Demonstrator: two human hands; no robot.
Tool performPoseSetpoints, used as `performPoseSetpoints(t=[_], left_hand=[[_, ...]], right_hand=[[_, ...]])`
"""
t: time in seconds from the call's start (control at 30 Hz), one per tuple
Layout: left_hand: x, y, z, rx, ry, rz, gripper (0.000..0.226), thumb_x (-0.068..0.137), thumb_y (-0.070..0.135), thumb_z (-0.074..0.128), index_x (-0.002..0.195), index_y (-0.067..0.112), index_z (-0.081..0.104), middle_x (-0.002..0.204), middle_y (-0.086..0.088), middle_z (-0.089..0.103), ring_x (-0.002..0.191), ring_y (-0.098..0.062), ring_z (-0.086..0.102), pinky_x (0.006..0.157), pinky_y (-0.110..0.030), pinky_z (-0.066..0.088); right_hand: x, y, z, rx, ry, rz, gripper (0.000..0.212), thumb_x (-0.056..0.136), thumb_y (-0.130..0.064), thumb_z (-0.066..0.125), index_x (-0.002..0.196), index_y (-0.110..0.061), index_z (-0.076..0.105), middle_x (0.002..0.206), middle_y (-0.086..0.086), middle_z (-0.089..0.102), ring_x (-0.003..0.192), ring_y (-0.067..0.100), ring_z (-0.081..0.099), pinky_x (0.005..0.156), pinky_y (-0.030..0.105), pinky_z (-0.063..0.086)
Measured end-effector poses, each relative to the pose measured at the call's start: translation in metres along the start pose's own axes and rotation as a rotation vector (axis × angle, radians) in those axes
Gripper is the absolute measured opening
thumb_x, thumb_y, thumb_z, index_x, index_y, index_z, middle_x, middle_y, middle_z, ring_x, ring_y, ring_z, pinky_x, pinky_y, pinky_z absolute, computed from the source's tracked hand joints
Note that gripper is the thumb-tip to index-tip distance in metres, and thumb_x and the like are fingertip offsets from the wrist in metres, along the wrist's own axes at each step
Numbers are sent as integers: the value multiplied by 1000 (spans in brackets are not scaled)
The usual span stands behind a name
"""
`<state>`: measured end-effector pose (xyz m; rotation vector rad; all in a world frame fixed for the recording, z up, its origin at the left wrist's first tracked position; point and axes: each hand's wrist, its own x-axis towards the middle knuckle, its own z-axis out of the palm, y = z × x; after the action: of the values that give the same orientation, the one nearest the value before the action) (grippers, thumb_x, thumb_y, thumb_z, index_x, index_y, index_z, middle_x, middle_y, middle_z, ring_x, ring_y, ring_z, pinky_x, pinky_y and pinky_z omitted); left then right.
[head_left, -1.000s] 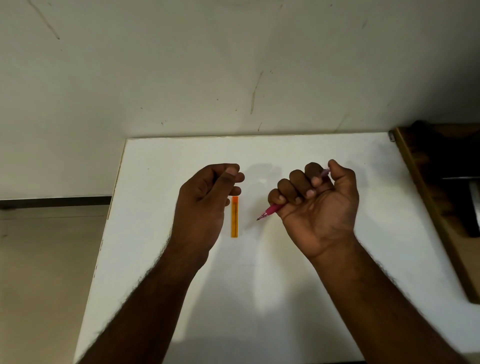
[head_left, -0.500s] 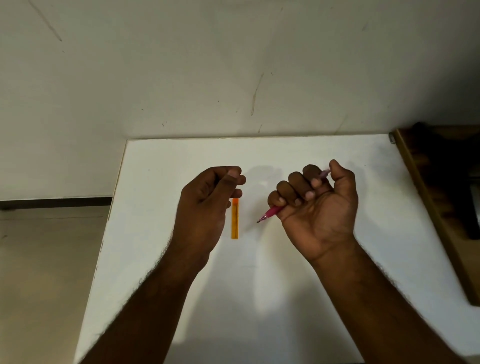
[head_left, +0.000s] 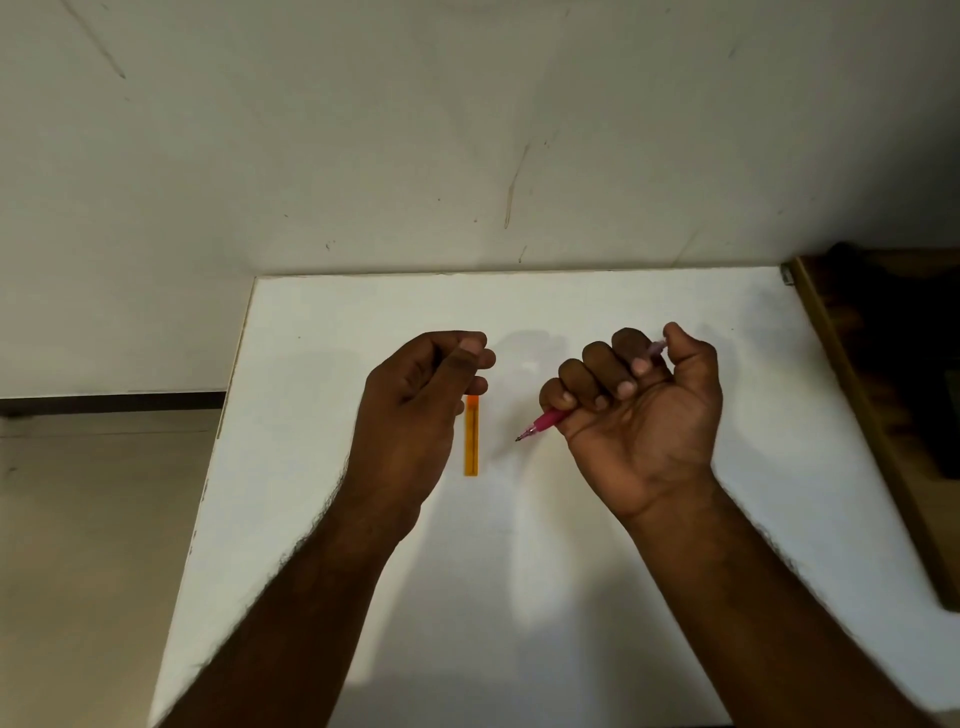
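Right hand (head_left: 644, 415) grips a pen (head_left: 543, 421).
Its fingers (head_left: 597, 374) hide the pen's middle. Left hand (head_left: 415, 410) curls shut over the case's (head_left: 471, 441) far end, mid-table (head_left: 545, 597); cannot tell if it holds anything.

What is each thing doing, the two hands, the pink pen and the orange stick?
Right hand: grips the pink pen in a fist.
Pink pen: tip sticks out, pointing left.
Orange stick: lies flat on the white table.
Left hand: fingers curled; anything pinched is too small to tell.
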<state>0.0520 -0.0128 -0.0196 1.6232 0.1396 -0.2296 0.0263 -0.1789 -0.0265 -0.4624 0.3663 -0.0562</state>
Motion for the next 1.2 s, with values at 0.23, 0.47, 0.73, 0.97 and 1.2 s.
performPoseSetpoints(t=[0.23,0.47,0.73,0.97,1.2], left_hand=[[-1,0,0,4,-3,0,17,98,29,59,99,23,75,99,7,79,83,-8,74,79,-29,54],[-1,1,0,1,-4,-7,17,98,28,58,101,23,74,99,7,79,83,-7,74,80,-30,54],[-2,1,0,-1,-7,-11,17,99,25,58,102,22,74,100,5,79,84,-9,74,80,-30,54],[-2,1,0,3,-5,-11,17,98,25,58,103,22,74,100,6,79,84,-9,75,81,-31,55],[-1,1,0,-3,-5,-16,17,99,25,58,103,22,74,100,6,79,84,-8,74,79,-28,54]], right_hand=[[0,0,-1,13,0,0,44,95,-46,39,61,-18,38,53,-3,31,53,17,24,55,32,34],[1,-1,-2,7,-1,-8,41,94,-42,37,61,-18,37,53,-3,30,52,17,24,54,31,34],[1,-1,-2,-4,12,-26,37,90,-40,40,60,-18,37,52,-3,29,52,17,22,55,31,33],[1,0,-3,3,10,-7,42,95,-43,36,61,-18,37,52,-3,30,52,17,24,55,31,33],[1,1,-3,8,12,-11,43,94,-45,37,60,-18,38,52,-3,29,52,17,24,54,30,34]])
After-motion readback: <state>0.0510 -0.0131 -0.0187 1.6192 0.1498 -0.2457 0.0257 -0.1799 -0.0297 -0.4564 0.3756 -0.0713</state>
